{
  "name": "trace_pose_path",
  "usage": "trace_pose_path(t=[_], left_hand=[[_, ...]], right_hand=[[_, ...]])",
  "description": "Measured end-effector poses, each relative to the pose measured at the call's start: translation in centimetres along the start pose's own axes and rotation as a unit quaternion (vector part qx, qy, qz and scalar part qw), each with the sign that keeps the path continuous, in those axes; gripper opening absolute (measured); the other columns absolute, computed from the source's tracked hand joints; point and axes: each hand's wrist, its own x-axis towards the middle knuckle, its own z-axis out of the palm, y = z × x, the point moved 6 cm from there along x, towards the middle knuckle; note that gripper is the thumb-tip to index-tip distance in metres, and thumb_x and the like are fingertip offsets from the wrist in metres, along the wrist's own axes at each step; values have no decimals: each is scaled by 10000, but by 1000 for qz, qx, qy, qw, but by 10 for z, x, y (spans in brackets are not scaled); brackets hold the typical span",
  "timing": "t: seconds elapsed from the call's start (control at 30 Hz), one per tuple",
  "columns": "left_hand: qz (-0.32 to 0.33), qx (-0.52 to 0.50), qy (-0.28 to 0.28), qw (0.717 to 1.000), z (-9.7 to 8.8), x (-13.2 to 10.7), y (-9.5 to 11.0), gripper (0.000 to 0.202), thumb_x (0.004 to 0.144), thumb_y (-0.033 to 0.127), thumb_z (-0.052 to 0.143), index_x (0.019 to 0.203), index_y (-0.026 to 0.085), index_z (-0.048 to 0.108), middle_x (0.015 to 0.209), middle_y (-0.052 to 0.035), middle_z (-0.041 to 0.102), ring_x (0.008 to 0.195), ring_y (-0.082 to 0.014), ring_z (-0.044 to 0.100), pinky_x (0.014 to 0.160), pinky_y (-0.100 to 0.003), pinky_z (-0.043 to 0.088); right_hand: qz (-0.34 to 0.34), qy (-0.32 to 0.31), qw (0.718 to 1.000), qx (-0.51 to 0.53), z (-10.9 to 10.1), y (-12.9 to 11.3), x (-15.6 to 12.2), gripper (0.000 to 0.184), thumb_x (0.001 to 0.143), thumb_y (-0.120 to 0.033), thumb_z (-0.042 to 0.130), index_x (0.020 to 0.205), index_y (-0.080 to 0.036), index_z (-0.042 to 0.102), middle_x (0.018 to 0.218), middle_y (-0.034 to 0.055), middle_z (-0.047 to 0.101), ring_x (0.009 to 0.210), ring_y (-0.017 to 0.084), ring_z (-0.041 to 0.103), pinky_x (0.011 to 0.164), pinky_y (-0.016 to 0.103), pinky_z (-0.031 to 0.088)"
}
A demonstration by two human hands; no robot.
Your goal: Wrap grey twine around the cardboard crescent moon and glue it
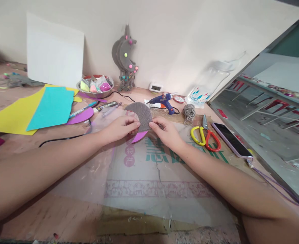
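Note:
A purple foam crescent is held up over the plastic-covered table, most of it wrapped in rows of grey yarn; its lower tip shows bare purple. My left hand pinches the inner edge between thumb and fingers. On the outer edge, thumb and fingers of my right hand are closed on the same crescent. A ball of grey yarn lies beyond my right hand. Against the wall hangs or stands a finished-looking grey moon ornament with coloured pompoms.
Scissors and a phone lie to the right. Behind are a blue glue gun, a small digital clock and a clear jar. Yellow and blue sheets, pens and a filled bowl sit left.

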Motion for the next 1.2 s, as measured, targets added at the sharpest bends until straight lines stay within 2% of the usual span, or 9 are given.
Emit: trace_pose_path(t=[0.23,0.43,0.57,0.73,0.8,0.9,1.0,1.07,1.2], left_hand=[[-16,-5,-8,1000,0,-2,-6,284,841,408,543,687,174,501,589,39,513,519,-85,491,523,-219,384],[-23,-29,4,999,0,-2,-5,239,842,377,532,705,189,475,583,50,503,491,-89,506,502,-222,400],[-39,-35,5,999,0,-3,-5,202,824,348,543,717,196,465,582,55,481,483,-90,498,495,-224,399],[-23,-36,9,999,0,-2,-4,181,816,325,545,725,193,461,595,58,463,502,-83,471,506,-216,391],[-24,-43,3,999,1,-2,-5,186,820,333,537,729,195,452,596,59,454,497,-83,462,498,-216,384],[-28,-44,1,999,1,-2,-7,179,821,335,531,737,198,450,596,58,449,491,-88,466,493,-221,382],[-26,-27,5,999,0,-1,-9,188,819,341,533,724,195,460,610,49,462,504,-91,474,506,-225,377],[-32,-23,4,999,0,-1,-10,189,816,351,534,728,199,467,606,48,467,502,-97,475,508,-231,377],[-30,-16,4,999,0,-1,-8,182,815,347,531,729,201,464,585,48,469,508,-105,475,514,-235,375]], right_hand=[[-5,15,1000,3,-1,-2,-1,242,872,-367,510,730,-188,588,758,20,596,760,160,548,737,293,428],[19,157,987,-28,-49,9,11,204,862,-333,516,868,-170,639,864,44,657,831,173,579,814,322,439],[52,77,990,-108,-46,33,18,189,834,-278,537,893,-164,675,880,62,678,764,180,582,770,346,453],[-56,-24,974,-217,-20,31,14,244,878,-303,523,937,-158,710,892,93,680,864,201,581,829,345,417],[-57,-47,969,-236,-18,30,14,266,881,-338,527,954,-160,712,866,90,684,839,199,582,804,337,415],[-12,-109,973,-204,-25,34,17,325,894,-375,496,1041,-157,686,921,90,694,818,186,598,772,323,430],[34,-188,973,-131,-34,41,17,321,877,-340,507,1115,-182,655,1021,69,688,856,168,609,794,311,445],[48,-220,969,-100,-39,46,17,291,834,-317,554,1073,-191,662,968,47,686,810,155,602,756,298,450],[30,-208,969,-127,-45,50,18,153,798,-302,569,800,-170,645,793,25,639,753,149,557,724,294,425]])
